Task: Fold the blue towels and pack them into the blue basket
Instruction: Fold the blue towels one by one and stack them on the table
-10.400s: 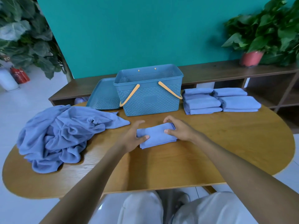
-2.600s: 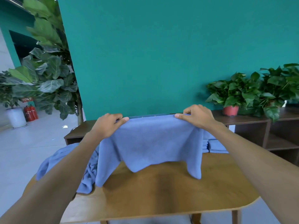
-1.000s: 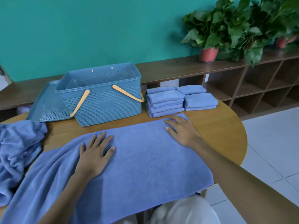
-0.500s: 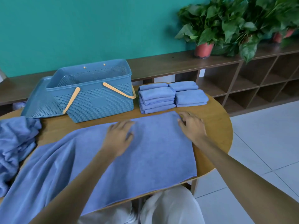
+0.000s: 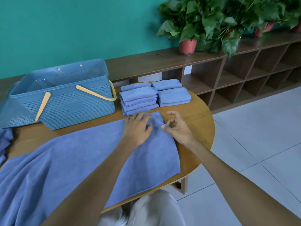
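- Near edge of table (image 5: 202, 111): spread towel (image 5: 78, 160) lies flat, its near hem hanging over the edge toward the person's lap, its left part running out of frame.
- Left hand (image 5: 138, 128) sits on the towel's far right corner, fingers bent and bunching the cloth; looks like a grip, cloth wrinkled under the fingertips.
- Right hand (image 5: 177, 128) just beside it at the towel's right edge, thumb and forefinger pinching the hem, other fingers curled loosely above the wood.
- Left edge: pile (image 5: 4, 139) of unfolded towels, mostly cut off by the frame.
- Far side, middle: folded stacks (image 5: 154, 97), two side by side, the left one taller, just beyond the hands.
- Far left: basket (image 5: 65, 95), upright, orange handles down, touching or nearly touching the left stack; inside looks bare as far as visible.
- Lid (image 5: 13, 115) leans against the basket's left side.
- Behind table: shelf (image 5: 244, 69) with plants (image 5: 203, 18) against the teal wall.
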